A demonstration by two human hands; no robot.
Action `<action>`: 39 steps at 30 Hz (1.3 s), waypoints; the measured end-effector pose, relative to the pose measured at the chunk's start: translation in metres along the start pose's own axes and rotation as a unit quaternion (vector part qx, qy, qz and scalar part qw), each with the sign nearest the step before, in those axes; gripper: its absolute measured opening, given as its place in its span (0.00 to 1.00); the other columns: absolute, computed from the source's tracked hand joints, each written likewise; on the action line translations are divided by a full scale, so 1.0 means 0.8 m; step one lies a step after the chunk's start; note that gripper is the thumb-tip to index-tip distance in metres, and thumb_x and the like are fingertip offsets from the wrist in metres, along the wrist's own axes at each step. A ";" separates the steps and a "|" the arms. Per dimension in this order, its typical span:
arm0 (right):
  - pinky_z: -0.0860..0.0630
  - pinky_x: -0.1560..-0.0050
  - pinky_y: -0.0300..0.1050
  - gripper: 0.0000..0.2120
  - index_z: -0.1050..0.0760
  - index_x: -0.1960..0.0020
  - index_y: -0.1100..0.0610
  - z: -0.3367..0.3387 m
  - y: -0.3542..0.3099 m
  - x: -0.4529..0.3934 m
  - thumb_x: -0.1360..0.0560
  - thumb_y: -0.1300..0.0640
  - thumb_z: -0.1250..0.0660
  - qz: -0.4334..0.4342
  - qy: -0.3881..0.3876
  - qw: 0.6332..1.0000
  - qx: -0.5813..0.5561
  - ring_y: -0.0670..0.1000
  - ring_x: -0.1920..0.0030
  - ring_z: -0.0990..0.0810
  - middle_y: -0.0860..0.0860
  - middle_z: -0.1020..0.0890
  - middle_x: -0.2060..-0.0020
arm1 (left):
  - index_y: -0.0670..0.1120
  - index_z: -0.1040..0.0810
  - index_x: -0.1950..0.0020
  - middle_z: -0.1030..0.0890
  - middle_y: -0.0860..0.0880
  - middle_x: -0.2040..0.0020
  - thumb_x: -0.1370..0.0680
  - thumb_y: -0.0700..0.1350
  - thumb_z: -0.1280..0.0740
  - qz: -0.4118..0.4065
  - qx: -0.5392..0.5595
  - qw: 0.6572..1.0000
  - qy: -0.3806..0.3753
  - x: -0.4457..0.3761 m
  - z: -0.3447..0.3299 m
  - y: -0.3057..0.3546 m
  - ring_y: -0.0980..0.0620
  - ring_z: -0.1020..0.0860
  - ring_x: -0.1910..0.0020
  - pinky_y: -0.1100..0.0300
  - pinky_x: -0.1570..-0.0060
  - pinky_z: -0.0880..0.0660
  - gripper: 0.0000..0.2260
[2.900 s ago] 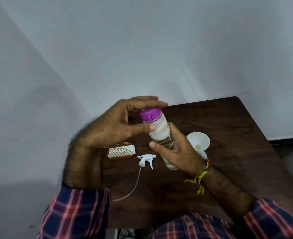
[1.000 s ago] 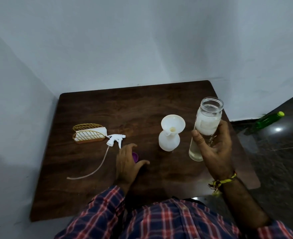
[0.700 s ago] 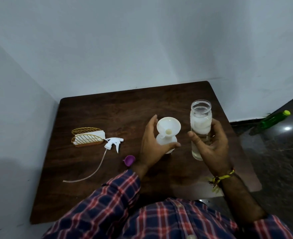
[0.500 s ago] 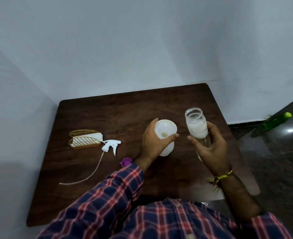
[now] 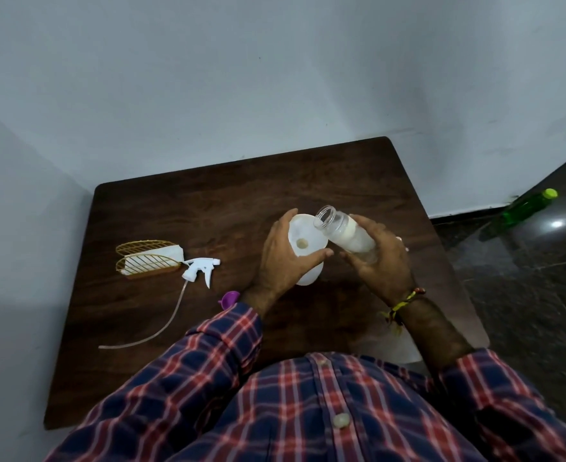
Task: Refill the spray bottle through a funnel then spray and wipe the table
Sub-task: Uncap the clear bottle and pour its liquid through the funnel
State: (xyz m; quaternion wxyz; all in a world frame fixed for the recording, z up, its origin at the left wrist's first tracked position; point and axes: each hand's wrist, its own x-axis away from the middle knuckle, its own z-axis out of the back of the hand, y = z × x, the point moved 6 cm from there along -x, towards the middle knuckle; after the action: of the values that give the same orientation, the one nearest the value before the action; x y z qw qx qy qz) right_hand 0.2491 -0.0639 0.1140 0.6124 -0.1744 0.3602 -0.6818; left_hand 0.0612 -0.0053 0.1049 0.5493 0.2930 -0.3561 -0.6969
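Note:
A white funnel (image 5: pixel 303 236) sits in the neck of the white spray bottle (image 5: pixel 309 276) on the dark wooden table (image 5: pixel 161 328). My left hand (image 5: pixel 283 258) wraps around the funnel and bottle. My right hand (image 5: pixel 380 261) grips a clear refill bottle (image 5: pixel 348 233) with a white label, tipped leftward so its uncapped mouth hangs over the funnel's rim. The white spray trigger head (image 5: pixel 199 266) with its long tube lies on the table to the left. The purple cap (image 5: pixel 229 299) rests beside my left wrist.
A gold wire holder with a white cloth (image 5: pixel 148 260) stands at the table's left. A green bottle (image 5: pixel 530 208) lies on the dark floor at the right. White walls close in behind and on the left.
My left hand left the purple cap on the table and took hold of the funnel and spray bottle. My right hand brought the refill bottle over and tipped it onto the funnel.

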 end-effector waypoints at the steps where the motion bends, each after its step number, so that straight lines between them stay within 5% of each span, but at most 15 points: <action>1: 0.21 0.44 0.56 0.32 0.29 0.31 0.47 0.000 0.001 0.000 0.33 0.50 0.22 0.002 -0.003 1.000 0.019 0.51 0.43 0.20 0.49 0.20 0.41 | 0.46 0.36 0.26 0.29 0.50 0.30 0.35 0.57 0.21 -0.003 -0.003 1.000 -0.004 0.000 0.000 0.002 0.56 0.31 0.34 0.64 0.37 0.35 0.43; 15: 0.24 0.45 0.60 0.33 0.30 0.29 0.46 0.014 -0.001 -0.005 0.32 0.51 0.25 0.033 -0.028 0.981 0.190 0.59 0.45 0.22 0.52 0.21 0.42 | 0.48 0.37 0.27 0.29 0.50 0.30 0.36 0.58 0.21 -0.011 -0.014 1.000 -0.022 -0.002 0.003 0.000 0.57 0.32 0.36 0.69 0.41 0.38 0.43; 25: 0.26 0.44 0.58 0.33 0.32 0.28 0.46 0.021 -0.003 -0.012 0.31 0.51 0.26 0.046 -0.053 0.967 0.244 0.58 0.43 0.23 0.53 0.21 0.41 | 0.45 0.38 0.26 0.30 0.47 0.29 0.36 0.55 0.20 -0.013 0.004 0.999 -0.038 -0.003 -0.006 -0.001 0.52 0.32 0.33 0.64 0.37 0.37 0.46; 32: 0.25 0.45 0.57 0.34 0.32 0.28 0.46 0.019 -0.007 -0.016 0.32 0.53 0.24 0.058 -0.059 0.960 0.266 0.58 0.43 0.22 0.52 0.21 0.41 | 0.44 0.36 0.27 0.29 0.48 0.32 0.35 0.53 0.20 -0.022 0.003 1.000 -0.022 -0.003 0.000 -0.001 0.58 0.33 0.37 0.69 0.39 0.36 0.42; 36: 0.25 0.44 0.57 0.33 0.32 0.28 0.46 0.019 -0.007 -0.018 0.31 0.53 0.25 0.061 -0.060 0.959 0.269 0.58 0.43 0.23 0.53 0.22 0.41 | 0.44 0.35 0.28 0.28 0.47 0.32 0.35 0.52 0.20 -0.023 -0.003 1.000 -0.020 -0.004 0.000 -0.003 0.60 0.34 0.38 0.83 0.45 0.41 0.41; 39: 0.24 0.44 0.58 0.34 0.32 0.29 0.46 0.020 -0.007 -0.020 0.32 0.55 0.24 0.063 -0.060 0.959 0.270 0.59 0.43 0.22 0.53 0.21 0.41 | 0.43 0.36 0.28 0.28 0.47 0.32 0.34 0.51 0.20 -0.019 -0.001 1.000 -0.023 -0.005 -0.003 -0.003 0.56 0.32 0.36 0.76 0.39 0.40 0.41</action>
State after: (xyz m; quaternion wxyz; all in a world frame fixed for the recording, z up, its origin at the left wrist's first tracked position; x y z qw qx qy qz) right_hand 0.2590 -0.0533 0.1317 0.6991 -0.0199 0.1352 -0.7019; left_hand 0.0625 -0.0014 0.1016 0.5276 0.2827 -0.3622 -0.7145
